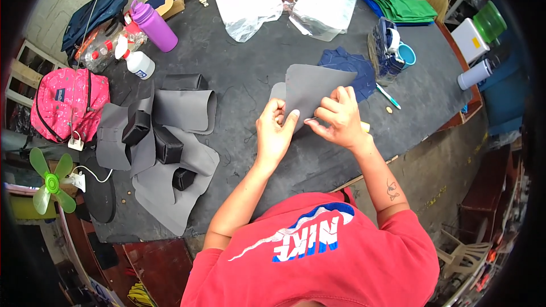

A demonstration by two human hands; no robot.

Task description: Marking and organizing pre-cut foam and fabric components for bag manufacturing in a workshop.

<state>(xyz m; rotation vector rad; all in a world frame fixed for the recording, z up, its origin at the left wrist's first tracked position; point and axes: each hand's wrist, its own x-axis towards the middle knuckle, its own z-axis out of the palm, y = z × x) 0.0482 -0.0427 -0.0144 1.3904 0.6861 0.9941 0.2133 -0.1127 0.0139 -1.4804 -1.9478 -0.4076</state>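
My left hand [275,136] grips a grey sheet piece [311,88] by its lower left edge, thumb in front and fingers behind. The sheet is held up above the dark table, and a rounded grey flap [278,91] shows at its left. My right hand [340,118] is at the sheet's lower right, fingers curled and thumb close to the index finger. Something thin and dark may lie in that pinch, too small to make out. Left of my hands lie several grey sheet pieces [185,111] with black box-like parts [165,144] attached.
Beyond my right hand are navy fabric [340,59], a green-and-white pen [388,96] and a clear jug [384,51]. A purple bottle [154,26], a spray bottle [136,62], a pink backpack [68,105] and a green fan [52,182] stand left. Plastic bags [247,0] lie at the back.
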